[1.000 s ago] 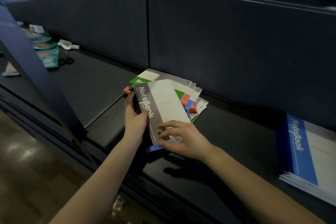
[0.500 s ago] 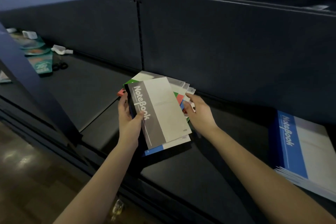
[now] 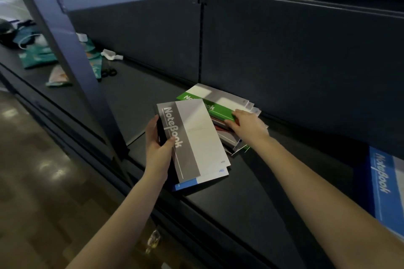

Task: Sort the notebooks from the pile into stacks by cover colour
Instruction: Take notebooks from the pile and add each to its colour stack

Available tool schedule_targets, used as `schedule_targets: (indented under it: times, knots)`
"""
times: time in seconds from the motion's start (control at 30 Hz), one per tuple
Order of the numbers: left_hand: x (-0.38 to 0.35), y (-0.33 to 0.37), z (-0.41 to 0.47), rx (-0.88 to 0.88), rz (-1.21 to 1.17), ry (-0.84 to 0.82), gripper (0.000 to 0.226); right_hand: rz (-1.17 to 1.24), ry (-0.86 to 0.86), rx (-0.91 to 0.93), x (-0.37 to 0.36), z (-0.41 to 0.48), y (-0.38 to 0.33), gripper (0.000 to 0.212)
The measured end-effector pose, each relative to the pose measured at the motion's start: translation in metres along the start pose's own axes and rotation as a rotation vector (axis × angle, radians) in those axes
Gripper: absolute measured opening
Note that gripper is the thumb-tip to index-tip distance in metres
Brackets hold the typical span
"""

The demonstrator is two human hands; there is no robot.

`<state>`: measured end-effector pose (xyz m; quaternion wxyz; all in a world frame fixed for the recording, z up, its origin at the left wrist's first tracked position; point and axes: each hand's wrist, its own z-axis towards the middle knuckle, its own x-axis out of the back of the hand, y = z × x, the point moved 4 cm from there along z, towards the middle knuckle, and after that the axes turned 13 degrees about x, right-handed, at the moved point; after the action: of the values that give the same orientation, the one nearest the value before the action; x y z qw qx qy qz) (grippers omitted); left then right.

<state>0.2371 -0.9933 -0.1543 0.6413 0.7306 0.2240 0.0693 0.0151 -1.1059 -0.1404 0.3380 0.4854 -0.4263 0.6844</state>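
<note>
Left hand [image 3: 158,148] clamps grey notebook [image 3: 192,140]; right hand [image 3: 246,126], at its 2 o'clock, fingers curled on green notebook [image 3: 215,108], grip unclear; pile [image 3: 231,137] mostly hidden.

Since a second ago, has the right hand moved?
Yes. The right hand left the grey notebook and went toward the back panel, onto the pile.

The shelf bay [image 3: 273,181] was dim under its upper board, brighter daylight showed far behind the back panel, a pale patch of light fell across the grey notebook [image 3: 192,137], glare spotted the wooden floor [image 3: 43,170] at near left, and wide-angle bending and softness marked the edges.
</note>
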Motion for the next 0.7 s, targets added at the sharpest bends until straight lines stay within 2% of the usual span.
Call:
schedule_targets:
  times: [0.1,0.33,0.43,0.6,0.7]
  knots:
    - [0.004,-0.002,-0.002,0.004,-0.003,-0.003,0.061,-0.089,-0.008,-0.014,0.009,0.003,0.0,0.031]
    - [0.005,-0.005,0.0,0.023,-0.058,0.05,0.059,-0.127,-0.163,0.015,0.013,0.005,0.001,0.044]
    - [0.004,-0.006,0.0,0.029,-0.057,0.055,0.058,-0.123,-0.168,0.026,0.015,0.003,0.002,0.047]
    - [0.002,-0.009,0.001,0.071,-0.084,0.039,0.057,-0.158,-0.122,0.036,0.014,0.002,0.0,0.035]
    - [0.001,-0.005,0.001,0.079,-0.106,0.028,0.055,-0.162,-0.123,0.047,0.015,0.001,0.0,0.035]
